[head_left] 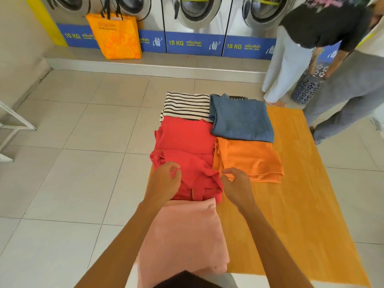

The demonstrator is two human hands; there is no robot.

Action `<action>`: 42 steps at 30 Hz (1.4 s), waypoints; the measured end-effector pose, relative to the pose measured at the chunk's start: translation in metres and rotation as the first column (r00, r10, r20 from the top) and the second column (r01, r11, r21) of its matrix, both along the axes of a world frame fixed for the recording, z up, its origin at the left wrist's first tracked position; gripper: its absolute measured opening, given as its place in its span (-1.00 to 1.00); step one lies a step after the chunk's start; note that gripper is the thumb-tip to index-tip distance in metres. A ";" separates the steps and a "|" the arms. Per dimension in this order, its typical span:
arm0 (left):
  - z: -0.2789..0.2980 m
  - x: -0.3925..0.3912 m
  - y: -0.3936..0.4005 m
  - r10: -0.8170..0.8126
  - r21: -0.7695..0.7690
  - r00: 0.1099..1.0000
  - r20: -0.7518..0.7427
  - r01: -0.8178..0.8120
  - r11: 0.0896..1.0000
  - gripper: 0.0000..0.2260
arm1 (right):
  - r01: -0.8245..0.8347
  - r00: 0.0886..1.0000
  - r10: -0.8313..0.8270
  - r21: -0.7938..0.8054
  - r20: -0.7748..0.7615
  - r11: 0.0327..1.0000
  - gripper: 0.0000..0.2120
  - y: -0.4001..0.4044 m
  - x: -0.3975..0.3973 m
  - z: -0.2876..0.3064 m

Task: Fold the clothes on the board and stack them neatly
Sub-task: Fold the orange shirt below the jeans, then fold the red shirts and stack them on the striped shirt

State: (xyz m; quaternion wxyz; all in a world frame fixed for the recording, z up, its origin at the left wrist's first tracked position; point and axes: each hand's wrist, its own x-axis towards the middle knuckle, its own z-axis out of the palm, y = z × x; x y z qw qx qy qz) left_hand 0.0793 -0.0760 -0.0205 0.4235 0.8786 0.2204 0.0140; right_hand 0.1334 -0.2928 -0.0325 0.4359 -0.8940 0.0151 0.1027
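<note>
Pinching red shirt [187, 154], both hands, washers [195, 15] labelled (15 KG)

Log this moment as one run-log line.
stage: folding red cotton garment | left hand: pinches its fabric | right hand: pinches its fabric | folded: striped top, blue denim piece, orange cloth

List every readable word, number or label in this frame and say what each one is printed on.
"10 KG": blue panel under the leftmost washer.
"15 KG": blue panel under the middle washer.
"15 KG": blue panel under the next washer.
"WASHER": small line on the blue panels, barely legible; the script above it is too blurred to read.
Orange bag: print too blurred to read.
Black label on the blue folded garment: letters too small to read.
</note>
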 end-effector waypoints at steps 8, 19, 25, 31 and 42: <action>-0.004 -0.030 0.044 -0.017 -0.120 0.999 -0.031 0.014 0.993 -0.83 | 0.019 1.000 -0.022 0.138 0.022 0.990 -0.81 0.056 -0.032 0.017; -0.005 0.017 0.071 0.013 -0.195 0.998 -0.067 -0.026 0.980 -0.80 | 0.047 0.998 -0.041 0.158 -0.042 0.986 -0.82 0.063 -0.009 0.024; -0.013 0.057 0.083 0.025 -0.200 0.996 -0.088 -0.043 0.979 -0.84 | 0.088 0.995 -0.080 0.130 -0.062 0.988 -0.74 0.068 0.040 0.015; -0.036 0.109 0.094 0.098 -0.116 0.985 -0.145 -0.115 0.987 -0.77 | 0.125 0.982 -0.114 0.065 -0.151 0.990 -0.62 0.076 0.103 -0.010; -0.078 0.197 0.096 0.250 -0.049 0.892 -0.376 -0.289 0.956 -0.12 | 0.013 0.952 -0.124 -0.367 -0.279 0.930 -0.40 0.108 0.166 -0.050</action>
